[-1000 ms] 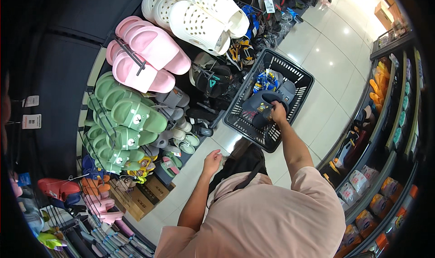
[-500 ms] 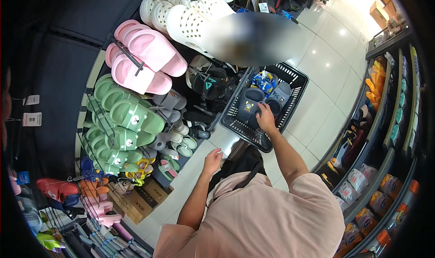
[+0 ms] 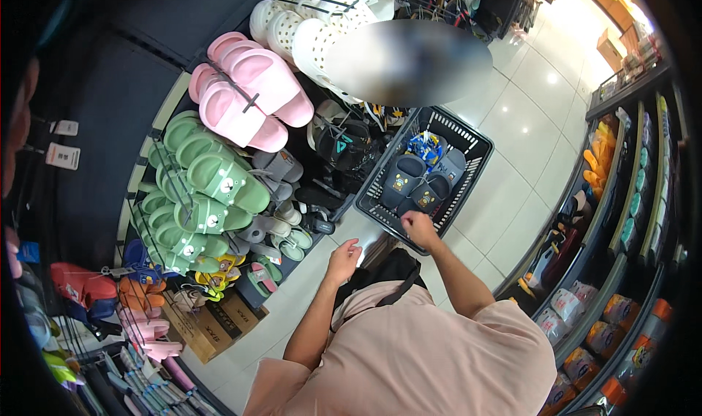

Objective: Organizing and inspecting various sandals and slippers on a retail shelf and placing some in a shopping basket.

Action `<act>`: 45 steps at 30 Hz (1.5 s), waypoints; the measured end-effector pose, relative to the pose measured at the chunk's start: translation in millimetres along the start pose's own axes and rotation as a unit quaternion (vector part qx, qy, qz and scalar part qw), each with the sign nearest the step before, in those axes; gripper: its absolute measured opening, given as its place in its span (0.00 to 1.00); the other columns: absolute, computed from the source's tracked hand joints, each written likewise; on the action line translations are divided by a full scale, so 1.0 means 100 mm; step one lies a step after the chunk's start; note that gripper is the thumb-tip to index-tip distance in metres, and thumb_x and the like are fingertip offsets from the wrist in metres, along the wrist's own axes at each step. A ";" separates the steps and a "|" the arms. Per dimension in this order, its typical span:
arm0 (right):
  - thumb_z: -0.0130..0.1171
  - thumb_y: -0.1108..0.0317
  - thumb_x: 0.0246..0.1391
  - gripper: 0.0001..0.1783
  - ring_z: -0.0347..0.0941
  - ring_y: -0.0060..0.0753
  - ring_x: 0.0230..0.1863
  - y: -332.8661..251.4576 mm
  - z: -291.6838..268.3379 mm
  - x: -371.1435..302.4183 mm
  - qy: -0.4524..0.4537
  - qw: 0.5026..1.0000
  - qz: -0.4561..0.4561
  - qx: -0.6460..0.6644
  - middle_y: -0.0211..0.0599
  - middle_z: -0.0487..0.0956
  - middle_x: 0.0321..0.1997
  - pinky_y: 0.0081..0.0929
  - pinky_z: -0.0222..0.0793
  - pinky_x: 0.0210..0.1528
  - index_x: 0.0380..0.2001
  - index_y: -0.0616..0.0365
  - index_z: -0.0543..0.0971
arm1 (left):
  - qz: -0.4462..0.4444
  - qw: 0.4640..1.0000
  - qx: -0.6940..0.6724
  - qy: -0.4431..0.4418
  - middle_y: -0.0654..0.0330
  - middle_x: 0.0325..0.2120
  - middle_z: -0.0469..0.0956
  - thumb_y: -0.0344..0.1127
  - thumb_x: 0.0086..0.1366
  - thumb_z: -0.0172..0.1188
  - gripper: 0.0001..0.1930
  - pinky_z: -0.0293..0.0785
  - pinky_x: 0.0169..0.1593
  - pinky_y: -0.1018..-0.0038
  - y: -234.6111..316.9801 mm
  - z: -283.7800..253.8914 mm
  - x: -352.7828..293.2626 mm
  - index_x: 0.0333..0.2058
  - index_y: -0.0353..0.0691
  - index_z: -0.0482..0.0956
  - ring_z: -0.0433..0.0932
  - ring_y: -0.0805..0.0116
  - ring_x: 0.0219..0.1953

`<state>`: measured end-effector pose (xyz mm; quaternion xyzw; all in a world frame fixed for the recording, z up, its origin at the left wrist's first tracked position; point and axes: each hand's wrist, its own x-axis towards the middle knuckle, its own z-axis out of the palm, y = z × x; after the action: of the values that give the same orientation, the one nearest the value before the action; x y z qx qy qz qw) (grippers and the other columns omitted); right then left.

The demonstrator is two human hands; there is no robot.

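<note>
Dark grey slippers [image 3: 404, 178] lay loose in the black basket [image 3: 472, 145], and could have shifted

The pair sat inside the basket, toward its near left part, one slipper overlapping the other. Just beyond them, inside the basket, lay a blue-and-yellow bundle [image 3: 426, 147], with a lighter grey slipper [image 3: 450, 164] at the basket's right side. The right hand [image 3: 419, 229] was at the basket's near rim, fingers curled in; whether it touched the rim or held anything could not be told. The left hand [image 3: 344, 261] was outside the basket, left of its near rim, fingers loosely parted and nothing visible between them.

The likeliest trouble seemed to be tipping: what bore the basket was hidden, so a press on the near rim might have tilted it and sent the pair sliding toward that side. A knuckle catching the nearest slipper could have pushed it over its partner. The left corner of the basket stood close beside the display shelf [image 3: 351, 205], so a careless swing that way might have knocked the shelf edge and jolted everything inside.
</note>
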<state>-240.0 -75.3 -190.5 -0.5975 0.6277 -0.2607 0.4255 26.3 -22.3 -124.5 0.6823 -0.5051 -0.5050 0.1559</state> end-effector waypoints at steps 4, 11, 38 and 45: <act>0.55 0.67 0.52 0.10 0.79 0.55 0.37 -0.54 0.02 -0.05 -0.104 0.994 -0.036 0.000 0.53 0.81 0.32 0.44 0.74 0.42 0.30 0.62 0.82 | 0.049 0.999 0.020 0.008 0.49 0.39 0.82 0.38 0.65 0.59 0.21 0.77 0.44 0.69 0.28 -0.12 -0.08 0.54 0.35 0.75 0.83 0.60 0.39; 0.60 0.61 0.54 0.17 0.68 0.52 0.21 -1.50 0.04 -0.02 -0.152 0.974 -0.167 0.010 0.53 0.72 0.20 0.41 0.64 0.26 0.21 0.66 0.75 | 0.120 0.990 0.058 0.036 0.47 0.43 0.81 0.41 0.64 0.59 0.22 0.77 0.46 0.61 0.45 -0.41 -0.44 0.54 0.38 0.75 0.81 0.50 0.43; 0.58 0.73 0.57 0.21 0.70 0.13 0.26 -3.83 3.00 -2.50 -0.510 0.821 -0.251 0.062 0.29 0.77 0.33 0.17 0.66 0.28 0.54 0.62 0.74 | 0.028 0.828 -0.310 0.467 0.57 0.34 0.83 0.33 0.68 0.56 0.15 0.76 0.39 0.77 -2.67 -2.00 -3.97 0.50 0.31 0.77 0.80 0.72 0.34; 0.60 0.74 0.54 0.29 0.71 0.17 0.26 -4.58 3.23 -2.11 -0.424 0.832 -0.329 0.140 0.37 0.76 0.47 0.19 0.69 0.29 0.61 0.59 0.68 | 0.099 0.773 -0.365 0.509 0.52 0.41 0.81 0.35 0.72 0.52 0.17 0.79 0.44 0.73 -2.42 -3.12 -4.21 0.54 0.31 0.73 0.81 0.67 0.38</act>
<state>259.1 120.1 76.6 -0.7546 0.1084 -0.1917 0.6181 428.1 348.3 62.2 0.6778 -0.1949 -0.2121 0.6765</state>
